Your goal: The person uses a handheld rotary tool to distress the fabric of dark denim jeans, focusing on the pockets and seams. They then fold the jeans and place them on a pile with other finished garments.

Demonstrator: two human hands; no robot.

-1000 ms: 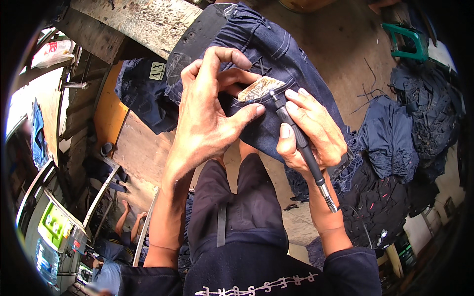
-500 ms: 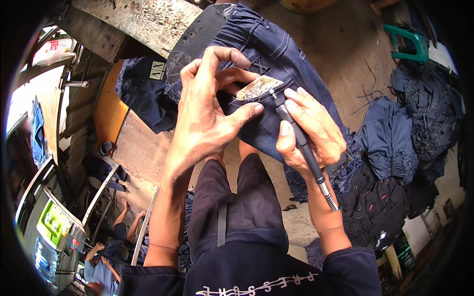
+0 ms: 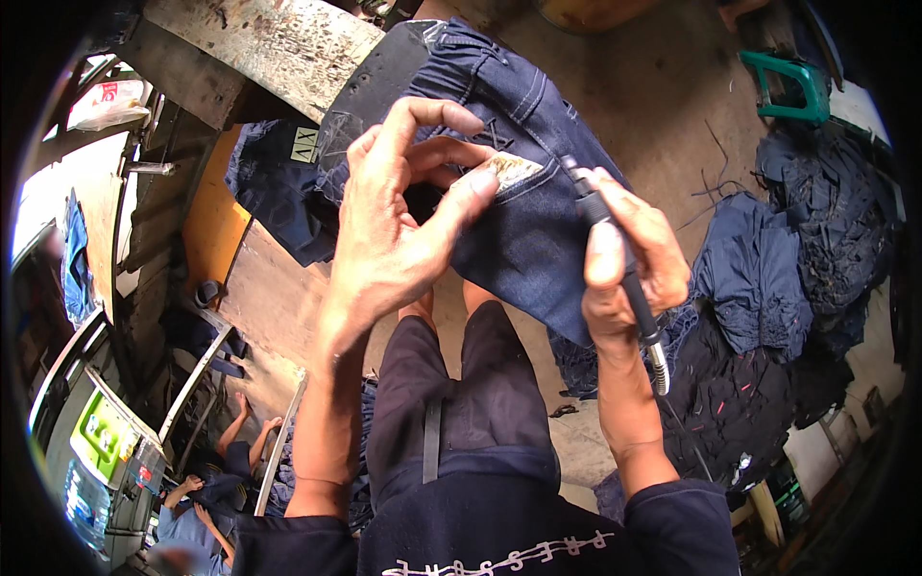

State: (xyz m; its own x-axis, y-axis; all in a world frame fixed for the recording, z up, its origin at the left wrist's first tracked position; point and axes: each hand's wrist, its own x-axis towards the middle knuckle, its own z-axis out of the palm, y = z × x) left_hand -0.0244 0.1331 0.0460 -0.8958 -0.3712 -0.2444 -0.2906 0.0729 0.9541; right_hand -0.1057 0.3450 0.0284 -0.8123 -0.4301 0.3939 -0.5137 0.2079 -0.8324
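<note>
Dark blue denim shorts (image 3: 523, 235) are draped over a black padded board (image 3: 370, 91) in front of me. A pale, streaky triangular piece (image 3: 519, 175) shows at the slanted pocket edge. My left hand (image 3: 394, 206) lies at that edge, thumb against the pale piece and bent fingers behind it, pinching it. My right hand (image 3: 639, 259) grips a black pen-like rotary handpiece (image 3: 615, 240) with a ribbed grip and a metal spring at its cable end. Its tip points up, apart from the pale piece, over the denim's right side.
A worn plank (image 3: 274, 43) runs at the upper left, beside another dark garment (image 3: 279, 192) with a light patch. Heaped dark clothes (image 3: 754, 278) lie on the floor to the right, below a green stool (image 3: 788, 86). Another person (image 3: 206, 509) sits at the lower left.
My right hand has drawn the handpiece to the right, off the pale piece. My left thumb has moved up onto the pale piece, covering part of it.
</note>
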